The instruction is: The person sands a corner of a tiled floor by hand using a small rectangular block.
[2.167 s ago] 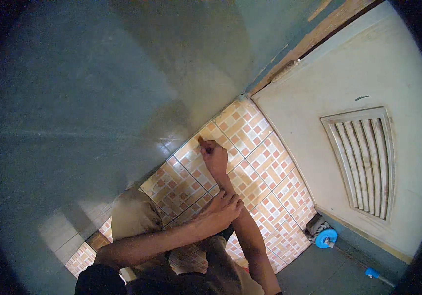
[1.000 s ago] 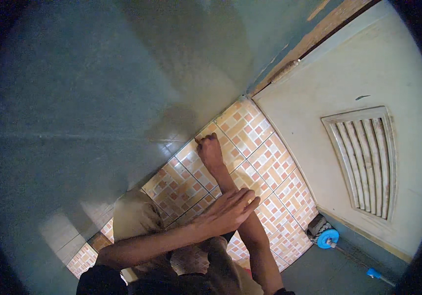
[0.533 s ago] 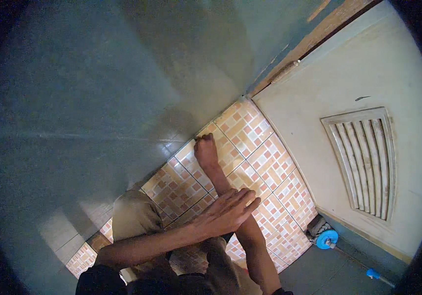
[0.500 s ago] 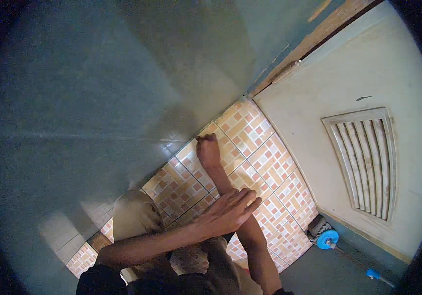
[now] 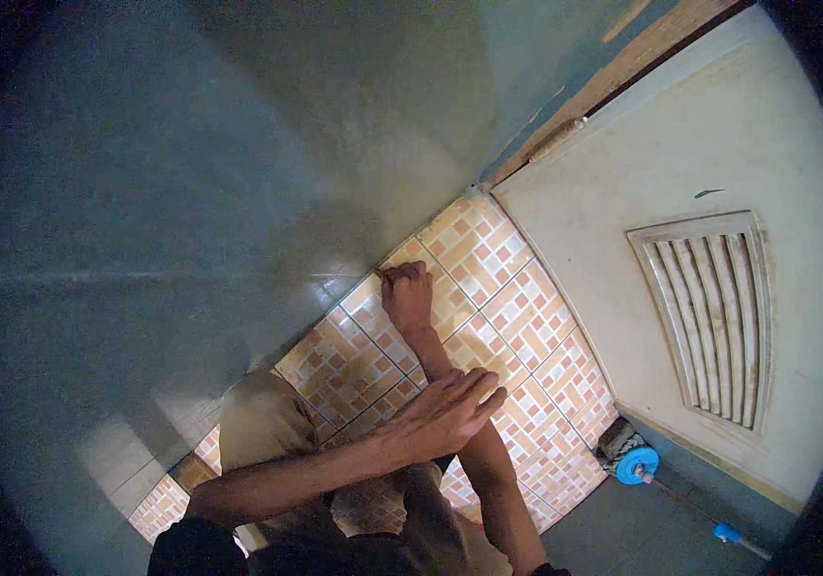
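My right hand [image 5: 406, 296] is closed, its fingers curled down at the joint where the tiled floor [image 5: 454, 341] meets the blue-grey wall [image 5: 152, 192]. Whatever the curled fingers hold, if anything, is hidden or too small to make out. Across my right forearm lies my left hand [image 5: 452, 413], with its fingers stretched out, slightly bent and holding nothing. The left forearm reaches in from the lower left, over my bent knee [image 5: 262, 422] in tan trousers.
A pale door [image 5: 603, 211] with a slatted vent [image 5: 709, 322] stands on the right, its worn wooden frame [image 5: 574, 120] above. By the door's lower corner is a mop-like tool with a blue disc [image 5: 636, 466] and a long thin handle.
My right hand has shifted very slightly at the wall's foot, and its fingers have turned a little. My left hand stays across the right forearm.
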A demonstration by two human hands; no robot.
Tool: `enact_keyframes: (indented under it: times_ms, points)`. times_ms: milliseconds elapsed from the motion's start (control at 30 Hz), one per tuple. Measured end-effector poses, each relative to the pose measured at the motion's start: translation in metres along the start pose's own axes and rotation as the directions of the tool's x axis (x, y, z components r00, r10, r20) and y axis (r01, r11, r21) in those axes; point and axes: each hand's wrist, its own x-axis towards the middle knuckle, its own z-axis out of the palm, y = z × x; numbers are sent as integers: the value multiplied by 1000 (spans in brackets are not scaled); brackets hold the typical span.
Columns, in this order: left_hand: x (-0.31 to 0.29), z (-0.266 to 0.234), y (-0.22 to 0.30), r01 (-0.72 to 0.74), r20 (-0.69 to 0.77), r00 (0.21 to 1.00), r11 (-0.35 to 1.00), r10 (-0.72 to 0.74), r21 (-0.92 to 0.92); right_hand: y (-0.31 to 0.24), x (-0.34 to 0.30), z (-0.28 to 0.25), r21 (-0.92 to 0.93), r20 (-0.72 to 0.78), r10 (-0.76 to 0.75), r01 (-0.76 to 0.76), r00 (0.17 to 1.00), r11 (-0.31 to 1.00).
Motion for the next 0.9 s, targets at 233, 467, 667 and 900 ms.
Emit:
enact_keyframes:
  times_ms: [233, 467, 667, 900]
  points:
    - [-1, 9, 0, 3, -31, 1000, 1000, -3, -2, 7, 4, 2, 76, -16, 34, -32, 999, 997]
    - [-2, 4, -1, -9, -9, 1000, 998, 9, 59, -2, 3, 3, 1, 15, 43, -43, 999, 999]
    - [-2, 3, -3, -24, 1, 1000, 999, 24, 43, 3, -10, 18, -5, -46, -7, 7, 999, 1000]
    - [-2, 8, -3, -9, -3, 1000, 1000, 9, 18, 1, 7, 19, -27, -10, -116, 116, 993, 993]
